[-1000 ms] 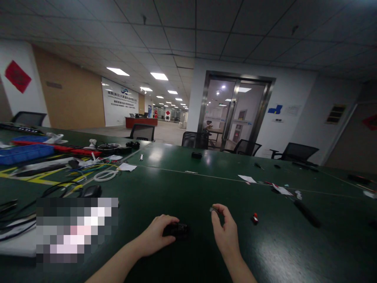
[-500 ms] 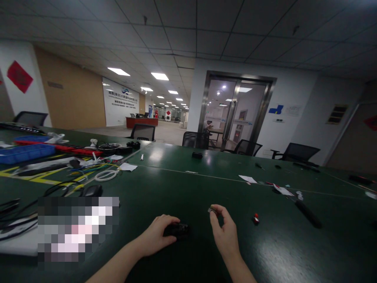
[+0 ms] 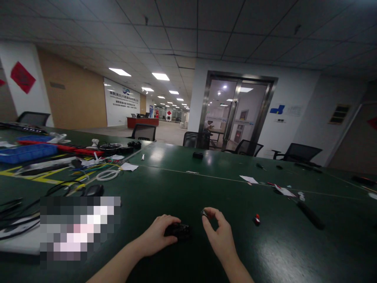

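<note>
Both hands hold small things over the bench [image 3: 159,188].
The left hand [image 3: 157,235] grips a glossy black object [image 3: 183,231] by its left end, low at the bench; the right hand [image 3: 220,234] pinches a small metallic piece [image 3: 204,213] between thumb and fingertips, near that object but apart, with a small red-and-white item [image 3: 257,221] farther right.

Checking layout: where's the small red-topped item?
In the head view, the small red-topped item lies on the green table, right of the right hand and left of the long black object.
</note>
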Motion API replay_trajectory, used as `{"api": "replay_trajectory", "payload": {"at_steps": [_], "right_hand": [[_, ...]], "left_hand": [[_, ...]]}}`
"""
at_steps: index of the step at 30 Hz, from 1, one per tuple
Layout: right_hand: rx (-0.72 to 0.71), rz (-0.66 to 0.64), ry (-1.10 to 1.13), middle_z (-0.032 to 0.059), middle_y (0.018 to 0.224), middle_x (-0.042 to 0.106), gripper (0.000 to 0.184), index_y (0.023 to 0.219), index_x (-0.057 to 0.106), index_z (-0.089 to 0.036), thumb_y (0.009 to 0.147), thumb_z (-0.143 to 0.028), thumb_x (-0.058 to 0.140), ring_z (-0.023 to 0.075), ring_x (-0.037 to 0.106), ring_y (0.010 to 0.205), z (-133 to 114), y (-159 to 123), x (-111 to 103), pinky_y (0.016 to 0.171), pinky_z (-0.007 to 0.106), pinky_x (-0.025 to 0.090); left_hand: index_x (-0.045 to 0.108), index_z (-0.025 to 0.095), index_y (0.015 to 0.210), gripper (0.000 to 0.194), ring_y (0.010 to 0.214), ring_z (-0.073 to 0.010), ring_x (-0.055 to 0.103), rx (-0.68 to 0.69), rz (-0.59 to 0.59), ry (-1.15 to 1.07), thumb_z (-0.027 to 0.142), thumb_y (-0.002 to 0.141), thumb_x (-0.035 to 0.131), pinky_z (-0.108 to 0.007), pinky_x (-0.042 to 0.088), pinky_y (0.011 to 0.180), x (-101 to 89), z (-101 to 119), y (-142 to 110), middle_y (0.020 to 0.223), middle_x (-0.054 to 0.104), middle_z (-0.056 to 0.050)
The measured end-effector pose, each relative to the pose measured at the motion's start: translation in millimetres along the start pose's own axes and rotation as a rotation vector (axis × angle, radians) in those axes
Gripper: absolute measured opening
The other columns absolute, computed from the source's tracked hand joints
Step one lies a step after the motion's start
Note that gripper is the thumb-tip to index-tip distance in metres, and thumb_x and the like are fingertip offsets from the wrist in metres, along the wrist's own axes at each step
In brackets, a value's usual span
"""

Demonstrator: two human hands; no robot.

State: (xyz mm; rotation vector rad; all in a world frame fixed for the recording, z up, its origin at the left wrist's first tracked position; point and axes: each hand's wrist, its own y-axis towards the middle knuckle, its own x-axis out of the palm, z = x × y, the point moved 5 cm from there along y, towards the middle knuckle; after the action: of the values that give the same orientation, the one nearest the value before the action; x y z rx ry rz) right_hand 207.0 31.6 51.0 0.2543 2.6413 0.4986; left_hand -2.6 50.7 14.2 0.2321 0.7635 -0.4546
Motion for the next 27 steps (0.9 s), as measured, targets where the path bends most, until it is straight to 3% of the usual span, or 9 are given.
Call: {"api": "replay_trajectory", "payload": {"at_steps": [7,13,27], "right_hand": [[-0.051,-0.166,-0.037,0.0009,0.091,0.065,0.018,0.089,0.066,-0.029,0.074,-0.03,0.058,0.0224,0.059,0.091,-10.1,-9.0,22.9,0.081,0.037,0.048],[-0.062,-0.225,-0.014,0.0,0.092,0.064,0.022,0.094,0.065,-0.03,0.073,-0.026,0.058,0.0209,0.058,0.091,-9.9,-13.9,32.8,0.08,0.035,0.047],[-0.069,-0.388,-0.112,-0.0024,0.088,0.066,0.017,0.084,0.067,-0.032,0.071,-0.023,0.06,0.0213,0.056,0.09,-3.5,-14.8,53.4,0.081,0.037,0.042]], "left_hand": [[0.054,0.026,0.114,0.046,0.107,-0.0234,0.049,0.022,0.021,0.011,0.026,0.07,0.065,-0.037,0.035,0.096,1.6,-3.7,1.7,0.115,0.057,-0.003],[0.055,0.024,0.113,0.046,0.107,-0.0235,0.05,0.031,0.013,0.031,0.024,0.069,0.065,-0.037,0.033,0.097,-0.7,3.6,1.8,0.113,0.059,-0.003],[0.055,0.025,0.113,0.043,0.107,-0.0232,0.05,0.057,0.027,0.036,0.028,0.071,0.064,-0.036,0.035,0.097,-0.1,-0.1,2.4,0.113,0.059,-0.002]]}}
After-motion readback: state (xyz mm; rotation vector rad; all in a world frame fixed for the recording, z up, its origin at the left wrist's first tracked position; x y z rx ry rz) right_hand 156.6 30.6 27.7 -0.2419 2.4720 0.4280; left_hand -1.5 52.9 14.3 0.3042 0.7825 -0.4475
